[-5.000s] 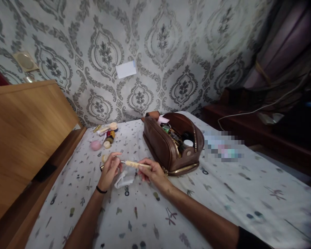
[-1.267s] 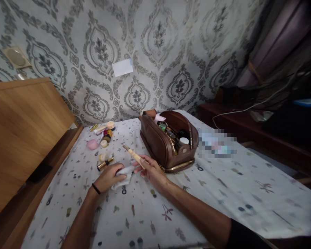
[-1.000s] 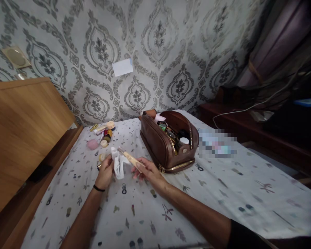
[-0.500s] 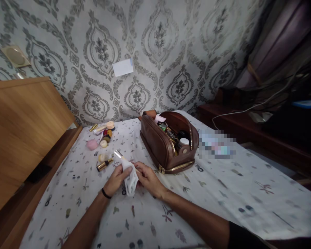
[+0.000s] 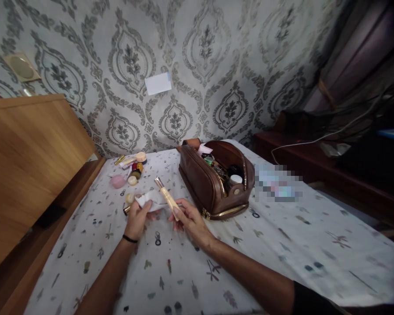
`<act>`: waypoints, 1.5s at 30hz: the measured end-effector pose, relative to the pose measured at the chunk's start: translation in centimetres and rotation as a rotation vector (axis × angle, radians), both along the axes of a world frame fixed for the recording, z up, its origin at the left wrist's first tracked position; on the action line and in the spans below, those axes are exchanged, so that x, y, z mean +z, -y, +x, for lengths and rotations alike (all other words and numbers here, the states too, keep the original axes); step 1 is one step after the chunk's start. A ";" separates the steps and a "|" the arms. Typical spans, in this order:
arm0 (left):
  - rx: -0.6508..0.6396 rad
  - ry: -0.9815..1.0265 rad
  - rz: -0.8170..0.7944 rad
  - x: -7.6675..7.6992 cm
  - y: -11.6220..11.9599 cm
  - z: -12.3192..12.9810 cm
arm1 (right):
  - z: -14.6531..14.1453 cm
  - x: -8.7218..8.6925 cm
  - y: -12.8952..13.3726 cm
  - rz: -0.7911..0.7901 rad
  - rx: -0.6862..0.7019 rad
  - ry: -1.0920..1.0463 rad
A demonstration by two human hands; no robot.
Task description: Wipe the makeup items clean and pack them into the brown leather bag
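My left hand point(image 5: 138, 221) pinches a crumpled white cloth point(image 5: 153, 201), which spreads toward the right hand. In my right hand point(image 5: 193, 222) is a slim cream-coloured tube point(image 5: 168, 197) with a clear, shiny end pointing up and left. The tube stands apart from most of the cloth, near its right edge. Just beyond my left hand lie a gold and black tube point(image 5: 127, 210), partly hidden, and a small cream jar point(image 5: 130, 198). An open brown leather bag point(image 5: 202, 181), filled with cosmetics, sits to the right of both hands.
Several small cosmetics, among them a pink item point(image 5: 118, 181) and a round jar point(image 5: 141, 157), lie at the back left of the patterned sheet point(image 5: 190, 271). A wooden cabinet point(image 5: 36, 166) borders the left. Right of the bag is a pixelated item point(image 5: 279, 183).
My left hand has moved left with the cloth, off the tube that it was wrapped around. The tube now shows nearly whole in my right hand.
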State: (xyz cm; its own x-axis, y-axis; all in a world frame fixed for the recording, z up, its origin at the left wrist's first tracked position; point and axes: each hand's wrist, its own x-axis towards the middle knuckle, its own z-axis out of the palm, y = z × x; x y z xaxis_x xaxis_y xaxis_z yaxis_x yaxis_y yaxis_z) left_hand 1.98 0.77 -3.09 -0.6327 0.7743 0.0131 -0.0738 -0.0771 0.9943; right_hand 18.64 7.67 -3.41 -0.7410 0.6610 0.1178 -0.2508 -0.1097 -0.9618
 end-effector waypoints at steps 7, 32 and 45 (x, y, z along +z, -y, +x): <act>-0.387 0.242 0.181 1.2 0.4 1.4 | -0.2 -0.4 0.2 0.045 0.028 0.059; -0.081 0.294 0.229 2.2 0.2 0.1 | -0.1 0.0 0.6 -0.229 0.186 0.047; -0.181 0.316 0.146 1.1 0.1 0.3 | -0.1 -0.3 0.2 -0.048 0.056 0.063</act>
